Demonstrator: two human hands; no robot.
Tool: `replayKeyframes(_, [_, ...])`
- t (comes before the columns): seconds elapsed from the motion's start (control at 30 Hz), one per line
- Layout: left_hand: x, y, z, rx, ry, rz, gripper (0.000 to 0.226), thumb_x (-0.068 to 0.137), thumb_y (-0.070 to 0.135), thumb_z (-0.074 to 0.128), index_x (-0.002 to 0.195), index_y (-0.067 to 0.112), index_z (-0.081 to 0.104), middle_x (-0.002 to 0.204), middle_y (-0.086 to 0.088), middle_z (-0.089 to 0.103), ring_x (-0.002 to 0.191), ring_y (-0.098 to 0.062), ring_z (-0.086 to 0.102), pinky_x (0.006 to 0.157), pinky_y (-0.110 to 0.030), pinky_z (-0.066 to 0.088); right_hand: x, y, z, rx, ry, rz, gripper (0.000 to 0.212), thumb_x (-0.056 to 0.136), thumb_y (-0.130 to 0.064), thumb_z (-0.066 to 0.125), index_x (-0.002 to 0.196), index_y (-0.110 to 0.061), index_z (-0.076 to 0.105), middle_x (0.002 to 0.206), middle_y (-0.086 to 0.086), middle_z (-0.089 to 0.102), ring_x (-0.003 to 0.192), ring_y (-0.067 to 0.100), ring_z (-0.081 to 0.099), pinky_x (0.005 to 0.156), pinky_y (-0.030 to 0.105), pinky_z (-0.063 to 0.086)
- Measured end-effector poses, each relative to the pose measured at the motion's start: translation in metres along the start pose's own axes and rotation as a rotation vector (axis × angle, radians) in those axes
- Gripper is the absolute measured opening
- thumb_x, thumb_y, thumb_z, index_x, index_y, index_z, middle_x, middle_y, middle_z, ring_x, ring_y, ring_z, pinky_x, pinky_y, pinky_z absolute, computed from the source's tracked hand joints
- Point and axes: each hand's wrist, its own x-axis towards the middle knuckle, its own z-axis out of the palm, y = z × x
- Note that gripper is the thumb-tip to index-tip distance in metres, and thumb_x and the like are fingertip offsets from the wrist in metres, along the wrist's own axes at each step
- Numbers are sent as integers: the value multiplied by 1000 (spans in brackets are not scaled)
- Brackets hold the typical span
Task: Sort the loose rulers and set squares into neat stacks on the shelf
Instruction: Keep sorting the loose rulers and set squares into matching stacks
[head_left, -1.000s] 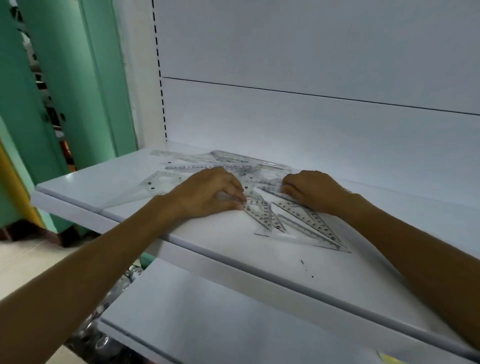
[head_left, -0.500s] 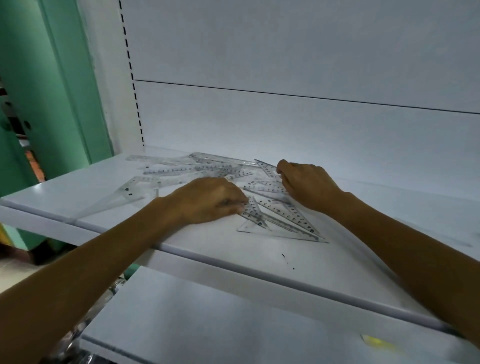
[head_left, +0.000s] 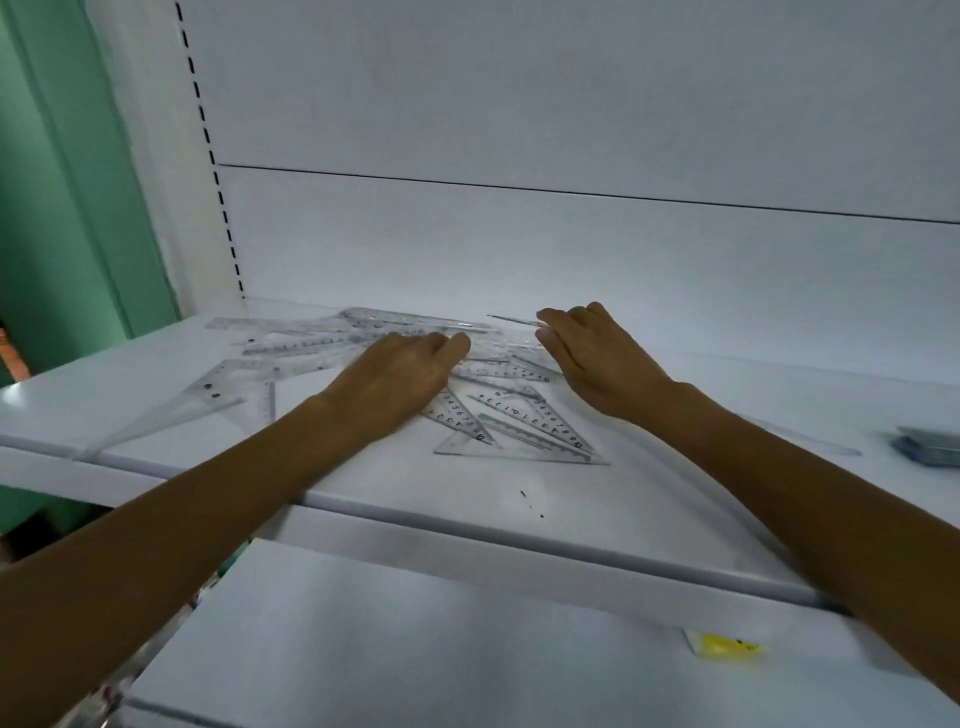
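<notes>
Several clear plastic rulers (head_left: 317, 343) and set squares (head_left: 524, 431) lie scattered in a loose heap on the white shelf (head_left: 363, 488). My left hand (head_left: 400, 374) rests palm down on the middle of the heap, fingers fairly straight. My right hand (head_left: 592, 353) is at the heap's right side and pinches the edge of one clear set square (head_left: 514, 320), lifting it slightly off the pile. A larger set square (head_left: 208, 389) lies at the left, reaching the shelf's front edge.
A white back panel rises behind the shelf, with a slotted upright at the left. A lower white shelf (head_left: 415, 649) sits below with a yellow tag (head_left: 722, 647). A ruler (head_left: 810, 441) and a grey stack (head_left: 930, 449) lie at the far right. A green wall stands left.
My right hand has moved back and right and raised a set square's edge off the heap. My left hand has slid further over the pile. The view has shifted right.
</notes>
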Motion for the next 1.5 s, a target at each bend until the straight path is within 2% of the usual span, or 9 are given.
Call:
replayKeyframes(0.17, [20, 5, 1, -149, 11, -132, 38, 74, -14, 49, 110, -2, 47, 84, -21, 55, 60, -31, 54, 51, -36, 40, -17, 27, -15, -45, 42, 106, 37, 99, -25, 34, 114, 4, 51, 93, 23, 57, 89, 34, 43, 83, 30, 26])
replayKeyframes(0.27, [39, 12, 6, -205, 11, -182, 41, 85, -8, 39, 124, 4, 37, 81, -14, 47, 61, -24, 43, 53, -35, 35, -32, 47, -27, 24, 50, 196, 43, 96, -29, 43, 129, -1, 45, 108, 21, 52, 102, 31, 40, 90, 29, 27])
replayKeyframes(0.4, [63, 41, 5, -494, 43, -225, 41, 99, 29, 29, 140, 27, 28, 91, -9, 42, 69, -19, 45, 64, -30, 36, -59, 77, -43, 105, 90, 304, 48, 91, -30, 55, 131, -5, 45, 113, 19, 51, 108, 33, 40, 91, 30, 31])
replayKeyframes(0.57, [108, 106, -2, -623, -31, -220, 41, 96, 41, 31, 138, 40, 31, 107, -4, 38, 86, -16, 47, 79, -24, 35, -99, 122, -68, 119, 163, 420, 53, 84, -27, 65, 130, -6, 48, 112, 18, 52, 105, 32, 42, 86, 25, 31])
replayKeyframes(0.7, [149, 168, -5, -661, -38, -173, 46, 96, 33, 40, 140, 39, 28, 116, -1, 30, 91, -14, 39, 84, -22, 30, -144, 171, -98, 88, 176, 443, 60, 81, -28, 69, 132, -7, 44, 114, 12, 54, 106, 27, 43, 84, 25, 32])
replayKeyframes(0.87, [202, 260, -10, -843, -141, -101, 57, 88, 37, 56, 138, 44, 30, 108, 7, 30, 76, -3, 47, 77, -18, 33, -219, 239, -141, 44, 200, 535, 60, 78, -29, 71, 129, -7, 47, 113, 10, 55, 107, 26, 43, 86, 27, 34])
replayKeyframes(1.03, [239, 345, -15, -895, -94, -62, 65, 71, 43, 73, 130, 38, 46, 97, 9, 41, 72, 0, 49, 67, -10, 34, -299, 304, -179, 21, 218, 627, 60, 76, -29, 74, 127, -9, 50, 110, 8, 59, 103, 25, 48, 78, 16, 26])
replayKeyframes(1.3, [278, 445, -27, -789, -71, -52, 70, 62, 74, 53, 125, 43, 48, 100, 16, 45, 79, -6, 43, 75, -30, 39, -387, 377, -224, 0, 165, 743, 60, 74, -30, 75, 125, -9, 52, 112, 9, 61, 106, 25, 50, 82, 23, 31])
replayKeyframes(1.5, [295, 489, -26, -756, -93, -46, 69, 71, 64, 59, 130, 34, 45, 113, 12, 48, 92, -8, 45, 85, -30, 40, -413, 407, -236, 62, 107, 786, 61, 71, -30, 77, 123, -8, 54, 111, 10, 62, 102, 24, 54, 86, 26, 37])
